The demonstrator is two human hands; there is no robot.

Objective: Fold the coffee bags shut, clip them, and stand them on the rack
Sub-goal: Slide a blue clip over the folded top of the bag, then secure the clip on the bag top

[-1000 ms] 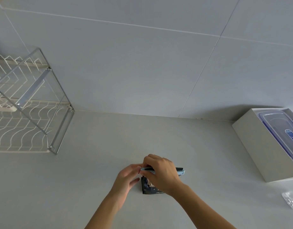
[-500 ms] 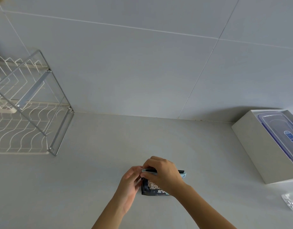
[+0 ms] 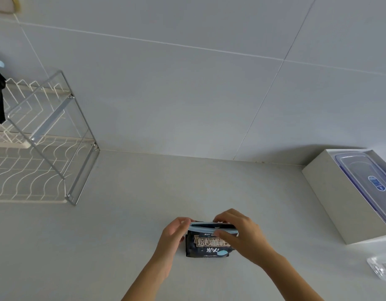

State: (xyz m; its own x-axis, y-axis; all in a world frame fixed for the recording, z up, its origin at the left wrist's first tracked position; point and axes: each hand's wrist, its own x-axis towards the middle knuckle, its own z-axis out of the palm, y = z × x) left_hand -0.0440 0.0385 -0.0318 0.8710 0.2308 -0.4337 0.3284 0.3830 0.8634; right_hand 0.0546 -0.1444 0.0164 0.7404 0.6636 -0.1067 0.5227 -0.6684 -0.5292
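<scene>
Right hand (image 3: 242, 233) shifted rightward off bag (image 3: 206, 245) front, baring its label; clip (image 3: 211, 227) now spanning the folded top.

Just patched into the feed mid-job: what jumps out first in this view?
Low in the centre, the left hand and right hand hold a pale blue bar clip across the top of a small black coffee bag with white lettering on the grey counter. A white wire rack in a metal frame stands at far left; a white box with a clear plastic lid sits right.
</scene>
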